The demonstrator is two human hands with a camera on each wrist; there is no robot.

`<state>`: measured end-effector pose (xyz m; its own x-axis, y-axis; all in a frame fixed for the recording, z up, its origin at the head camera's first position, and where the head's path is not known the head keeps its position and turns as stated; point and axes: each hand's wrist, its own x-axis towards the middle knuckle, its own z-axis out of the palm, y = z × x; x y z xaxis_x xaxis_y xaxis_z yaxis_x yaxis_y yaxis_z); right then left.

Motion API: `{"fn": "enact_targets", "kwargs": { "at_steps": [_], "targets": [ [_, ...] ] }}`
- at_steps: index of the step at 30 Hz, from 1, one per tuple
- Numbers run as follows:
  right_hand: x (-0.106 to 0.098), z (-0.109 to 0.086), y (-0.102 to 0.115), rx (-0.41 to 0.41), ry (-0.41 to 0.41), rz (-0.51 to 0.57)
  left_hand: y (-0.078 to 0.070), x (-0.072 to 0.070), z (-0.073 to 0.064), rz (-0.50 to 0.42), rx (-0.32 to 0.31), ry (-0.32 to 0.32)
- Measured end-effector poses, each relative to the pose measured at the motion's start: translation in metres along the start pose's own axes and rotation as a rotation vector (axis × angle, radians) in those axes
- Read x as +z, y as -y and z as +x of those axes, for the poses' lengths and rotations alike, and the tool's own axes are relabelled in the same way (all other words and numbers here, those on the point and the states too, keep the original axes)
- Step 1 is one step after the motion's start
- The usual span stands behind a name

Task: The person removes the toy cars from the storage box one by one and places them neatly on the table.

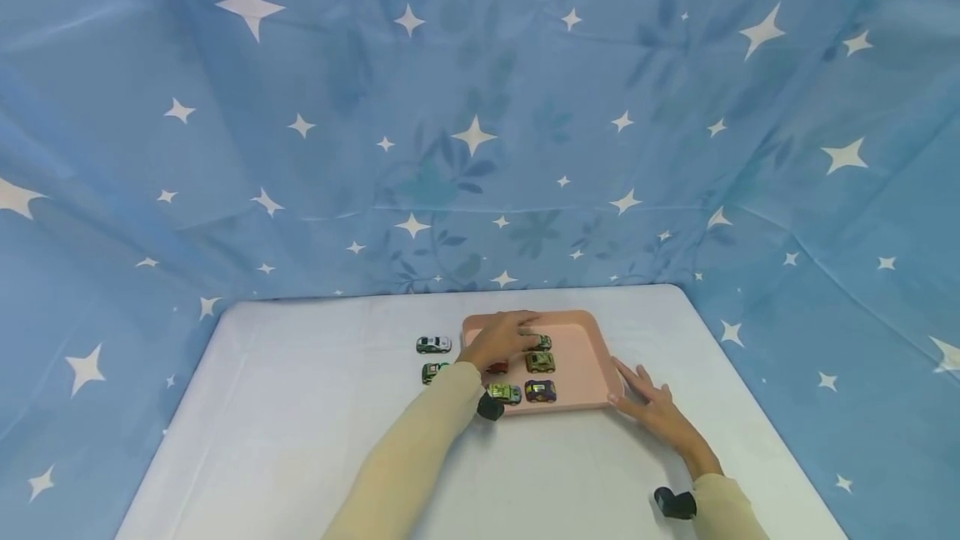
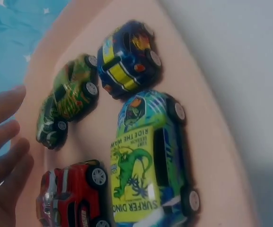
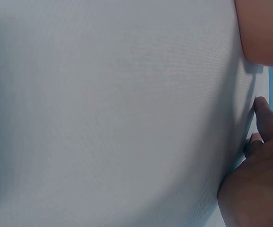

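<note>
My left hand (image 1: 497, 342) reaches over the pink tray (image 1: 581, 365), fingers extended close to a dark green toy car (image 2: 52, 124) and holding nothing. Beside that car stands a camouflage toy car (image 1: 540, 362). Nearer the front are a blue toy car with yellow stripes (image 2: 127, 59) and a blue-green toy car with a yellow dinosaur roof (image 2: 143, 161). A red toy car (image 2: 74, 194) is partly covered by the hand in the head view. At the tray's right side, my right hand (image 1: 658, 413) has its fingers spread against or just beside the rim.
Left of the tray, on the white table (image 1: 285, 423), stand a white-and-green toy car (image 1: 433, 344) and a green toy car (image 1: 432, 372), the latter partly behind the left sleeve. A blue star-patterned curtain (image 1: 337, 148) surrounds the table's back and sides.
</note>
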<state>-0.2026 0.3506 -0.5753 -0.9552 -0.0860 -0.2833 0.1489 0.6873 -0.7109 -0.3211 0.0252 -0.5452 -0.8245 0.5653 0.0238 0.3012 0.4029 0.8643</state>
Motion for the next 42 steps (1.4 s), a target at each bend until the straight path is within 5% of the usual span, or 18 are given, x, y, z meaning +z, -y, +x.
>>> {"fn": "enact_targets", "kwargs": {
  "at_steps": [16,28,42],
  "targets": [
    [0.003,0.001,0.007,0.020,0.024,0.011,0.012,0.013,0.001,0.187,-0.027,-0.053],
    [0.005,-0.002,0.003,-0.090,-0.045,0.055,0.019,0.016,0.005,0.276,0.005,-0.096],
    [0.001,-0.002,0.003,0.017,-0.009,0.005,0.018,0.015,0.012,0.253,0.057,-0.073]
  ]
}}
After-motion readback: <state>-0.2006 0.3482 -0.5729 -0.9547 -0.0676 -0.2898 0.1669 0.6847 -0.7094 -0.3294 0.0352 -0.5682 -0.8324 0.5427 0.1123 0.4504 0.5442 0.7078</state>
